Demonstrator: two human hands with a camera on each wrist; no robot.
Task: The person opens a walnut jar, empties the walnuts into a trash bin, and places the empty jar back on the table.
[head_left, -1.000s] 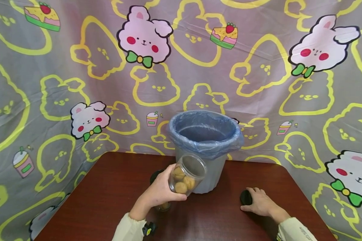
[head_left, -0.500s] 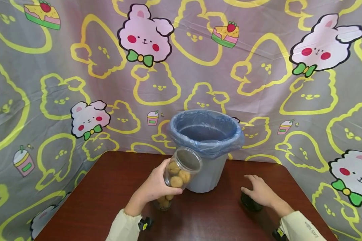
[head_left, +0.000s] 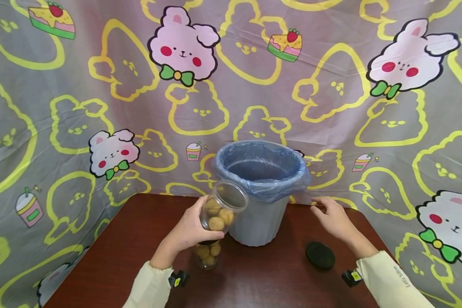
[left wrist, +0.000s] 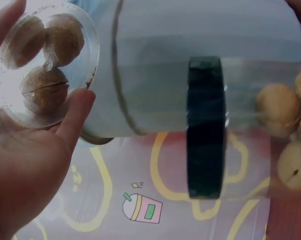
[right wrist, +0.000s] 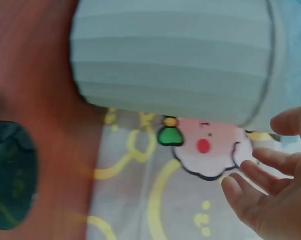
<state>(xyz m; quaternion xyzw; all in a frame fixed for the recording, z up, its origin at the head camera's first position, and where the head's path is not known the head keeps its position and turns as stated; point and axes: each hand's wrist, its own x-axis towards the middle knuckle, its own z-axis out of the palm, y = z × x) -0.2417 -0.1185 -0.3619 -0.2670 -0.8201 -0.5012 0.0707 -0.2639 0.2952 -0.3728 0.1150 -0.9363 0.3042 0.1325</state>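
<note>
In the head view my left hand (head_left: 190, 229) grips a clear plastic jar (head_left: 225, 205), lidless and tilted to the right, in front of the bin. A few walnuts (left wrist: 44, 90) show through the jar's base in the left wrist view. Just below that hand a second clear jar (head_left: 208, 255) stands upright on the table, holding several walnuts under a black lid (left wrist: 206, 127). My right hand (head_left: 335, 220) is raised at the right with fingers extended, holding nothing. Nearer the front, a loose black lid (head_left: 320, 255) lies flat on the table, apart from that hand.
A grey bin (head_left: 258, 222) stands at the back middle of the dark red-brown table (head_left: 138, 248). Blue plastic bag (head_left: 269, 188) lining folds over its rim. A patterned cloth (head_left: 200, 111) hangs behind and around the table.
My right hand has let go of the black lid, leaving it flat on the table, and moved up and away. My left hand has shifted left and slightly up with the open jar.
</note>
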